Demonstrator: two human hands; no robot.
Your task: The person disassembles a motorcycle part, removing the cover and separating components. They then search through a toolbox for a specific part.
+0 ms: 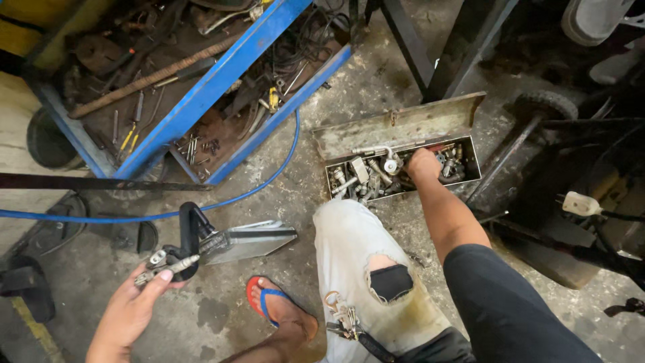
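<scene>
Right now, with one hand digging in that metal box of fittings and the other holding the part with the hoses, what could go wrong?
1. The right hand is buried among loose metal fittings in the open metal box; sharp edges could cut bare fingers.
2. The left hand pinches only the fitting end of the finned part; it may slip and land near the foot in the sandal.
3. The blue hose runs across the floor close by, a possible trip hazard.
</scene>
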